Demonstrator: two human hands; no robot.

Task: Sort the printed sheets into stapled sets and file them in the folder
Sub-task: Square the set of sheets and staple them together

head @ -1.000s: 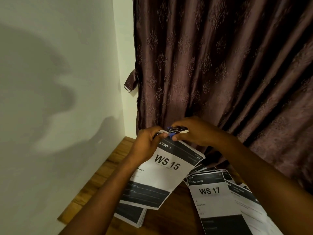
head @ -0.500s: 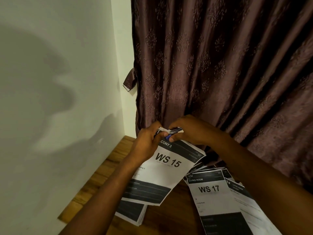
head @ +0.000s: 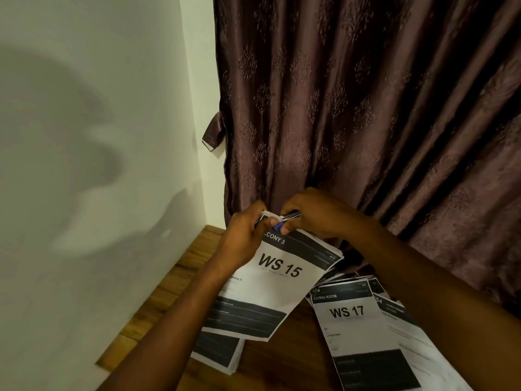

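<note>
From the head camera, the left hand point(head: 244, 235) pinches the top corner of a set of printed sheets headed "WS 15" point(head: 270, 280), thumb on the front, holding the set tilted above the wooden worktop point(head: 172, 286). The right hand point(head: 313, 213) has its grip closed round a small stapler point(head: 286, 218) – dark with a blue tip – set right at that same corner, the two hands touching. Under the lower edge of the held set lies another stack of sheets point(head: 217, 354). To the right, flat on the worktop, lies a "WS 17" sheet point(head: 352, 325) overlapping further pages. A brown patterned curtain point(head: 352, 108) hangs behind, beside a pale wall point(head: 98, 108).
</note>
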